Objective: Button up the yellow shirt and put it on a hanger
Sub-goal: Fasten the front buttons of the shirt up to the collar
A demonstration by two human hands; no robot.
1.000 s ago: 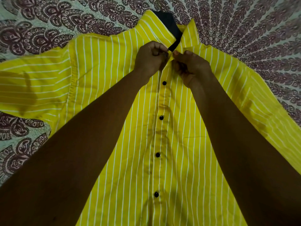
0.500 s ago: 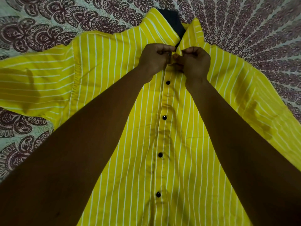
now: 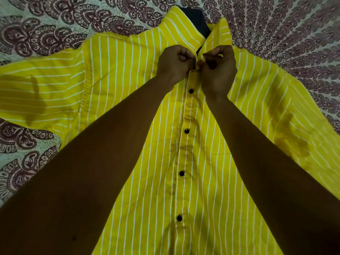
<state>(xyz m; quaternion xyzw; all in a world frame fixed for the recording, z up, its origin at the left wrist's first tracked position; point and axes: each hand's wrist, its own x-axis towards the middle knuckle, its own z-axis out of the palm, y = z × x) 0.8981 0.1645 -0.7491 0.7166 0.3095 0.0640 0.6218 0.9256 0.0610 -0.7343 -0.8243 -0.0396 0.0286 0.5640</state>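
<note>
A yellow shirt (image 3: 143,100) with thin white stripes lies flat, front up, its collar (image 3: 181,31) at the top and a dark inner lining (image 3: 197,21) showing in the neck opening. Several black buttons, such as the one (image 3: 191,91) below my hands, run closed down the placket. My left hand (image 3: 174,66) pinches the left placket edge just under the collar. My right hand (image 3: 218,68) pinches the right edge there, fingers curled. The two hands meet at the top button spot, which they hide. No hanger is in view.
The shirt lies on a bedsheet (image 3: 60,32) printed with maroon paisley on pale cloth, which shows around the collar, at the left edge and at the upper right. Both sleeves spread out sideways, the left sleeve (image 3: 36,96) wrinkled.
Both hands stay at the top of the placket. The right hand has turned, its fingers curling tighter over the fabric edge, and the view has shifted slightly.
</note>
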